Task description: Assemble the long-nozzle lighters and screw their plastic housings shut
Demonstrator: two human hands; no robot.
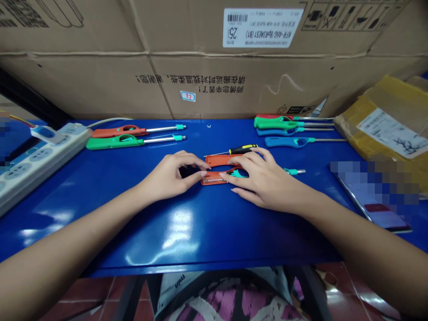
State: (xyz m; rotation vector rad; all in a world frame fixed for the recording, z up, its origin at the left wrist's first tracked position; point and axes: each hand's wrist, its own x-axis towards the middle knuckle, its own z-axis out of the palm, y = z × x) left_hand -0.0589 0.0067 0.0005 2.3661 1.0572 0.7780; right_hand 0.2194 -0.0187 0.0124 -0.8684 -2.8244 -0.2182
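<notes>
An orange long-nosed lighter lies opened in two on the blue table. Its nearer half [214, 179] carries a clear tube-like part, with turquoise pieces and a metal nozzle toward the right. Just beyond lies the other orange shell half [214, 160]. My left hand [175, 174] pinches the left end of the nearer half between thumb and fingertips. Over the lighter's middle, my right hand [267, 180] grips the nearer half, a fingertip on the clear part and another finger against the far shell. A black-and-yellow screwdriver [239, 150] lies behind the shells.
Two lighters [113, 141], orange and green, lie at left beside a white power strip [31, 160]. Several more lighters [284, 141] lie at back right. A yellow-taped package [384, 120] and a phone [371, 200] are at right. A cardboard box [117, 89] walls the back.
</notes>
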